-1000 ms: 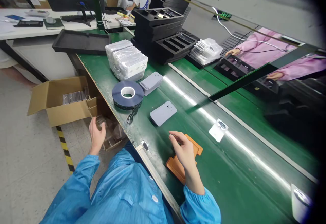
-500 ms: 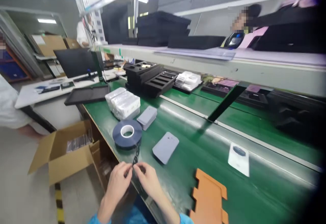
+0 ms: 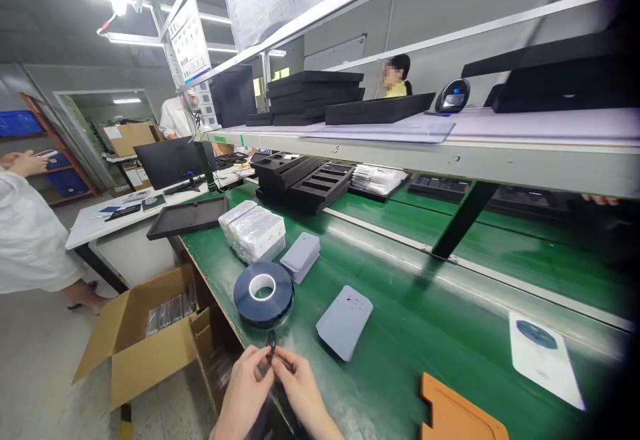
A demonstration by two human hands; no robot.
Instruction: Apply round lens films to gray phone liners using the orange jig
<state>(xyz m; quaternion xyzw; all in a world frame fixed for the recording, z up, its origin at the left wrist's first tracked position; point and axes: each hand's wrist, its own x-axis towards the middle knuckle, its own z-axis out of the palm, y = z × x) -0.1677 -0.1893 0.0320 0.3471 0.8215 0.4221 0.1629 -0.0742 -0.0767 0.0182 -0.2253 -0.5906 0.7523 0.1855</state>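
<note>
My left hand (image 3: 249, 387) and my right hand (image 3: 299, 383) meet at the near edge of the green table, fingertips pinched together on a small dark strip (image 3: 271, 341). Just beyond them lies a dark blue tape roll (image 3: 247, 303) with a white core. Behind the roll are plastic-wrapped white packs (image 3: 257, 230) and a small stack of grey cards (image 3: 301, 253). A second stack of grey cards (image 3: 345, 323) rests to the right of my hands. An orange piece (image 3: 457, 413) lies at the lower right.
Open cardboard box (image 3: 120, 353) stands on the floor at left, near a person in white (image 3: 30, 233). Black trays (image 3: 320, 187) are stacked at the table's back, under a shelf (image 3: 390, 153). A white card (image 3: 543, 357) lies at right.
The view has tilted up, so the table contents sit lower. More of the dark strip was visible between roll and fingers before; my hands remain pinched together.
</note>
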